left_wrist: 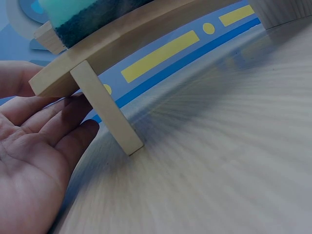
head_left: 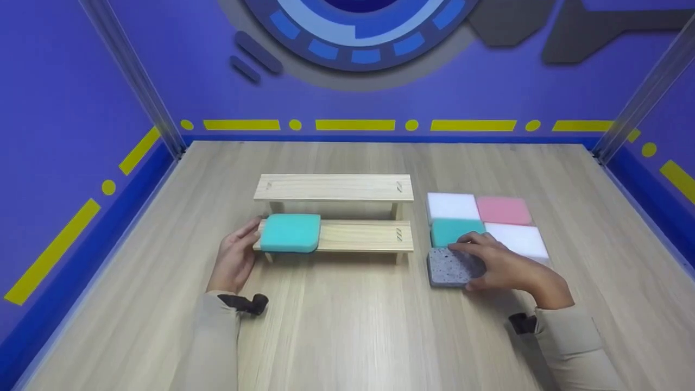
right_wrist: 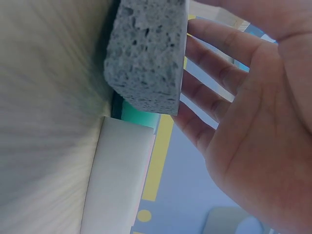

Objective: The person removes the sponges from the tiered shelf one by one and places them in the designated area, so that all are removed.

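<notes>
A two-tier wooden stand (head_left: 358,236) stands left of centre, and a teal sponge (head_left: 290,233) lies on the left end of its lower board. My left hand (head_left: 237,255) holds that board's left end. In the left wrist view, the fingers (left_wrist: 63,122) reach under the board end beside a leg (left_wrist: 107,109). To the right, my right hand (head_left: 502,266) grips a grey pitted sponge (head_left: 453,267) with the thumb at its front edge and fingers over its back part. The right wrist view shows the fingers (right_wrist: 209,68) along the sponge's face.
Behind the grey sponge, a second teal sponge (head_left: 453,231), two white sponges (head_left: 452,206) and a pink sponge (head_left: 505,210) lie in a tight block. The stand's upper board (head_left: 334,187) is bare. Blue printed panels (head_left: 364,103) close off the table's back and sides.
</notes>
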Demonstrator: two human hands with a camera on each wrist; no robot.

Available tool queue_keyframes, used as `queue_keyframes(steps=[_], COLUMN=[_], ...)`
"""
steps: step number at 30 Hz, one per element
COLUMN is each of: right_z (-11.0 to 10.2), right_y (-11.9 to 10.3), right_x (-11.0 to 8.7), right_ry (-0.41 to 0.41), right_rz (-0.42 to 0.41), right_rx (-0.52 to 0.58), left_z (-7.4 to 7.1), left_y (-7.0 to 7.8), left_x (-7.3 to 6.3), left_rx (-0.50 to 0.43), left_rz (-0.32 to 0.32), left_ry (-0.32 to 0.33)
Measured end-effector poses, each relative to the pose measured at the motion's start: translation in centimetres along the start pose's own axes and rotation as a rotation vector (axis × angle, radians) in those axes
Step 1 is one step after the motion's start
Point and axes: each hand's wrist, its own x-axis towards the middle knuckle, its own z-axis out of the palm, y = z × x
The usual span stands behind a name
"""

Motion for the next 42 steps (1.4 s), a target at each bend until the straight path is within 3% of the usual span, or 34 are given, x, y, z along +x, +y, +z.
queue_keyframes(steps=[24, 42], right_z=[-0.4, -1.2], right_y=[-0.4, -3.4], right_x=[0.2, 3.2], right_ry=[0.048, 0.219], right_rz=[0.002, -0.141], right_rx=[0.003, -0.032], left_z=[0.0, -0.2], left_y=[-0.1, -0.2], left_x=[0.0, 0.1], left_rx=[-0.055, -0.032], left_rz=[0.006, 0.025], left_ry=[0.009, -0.005])
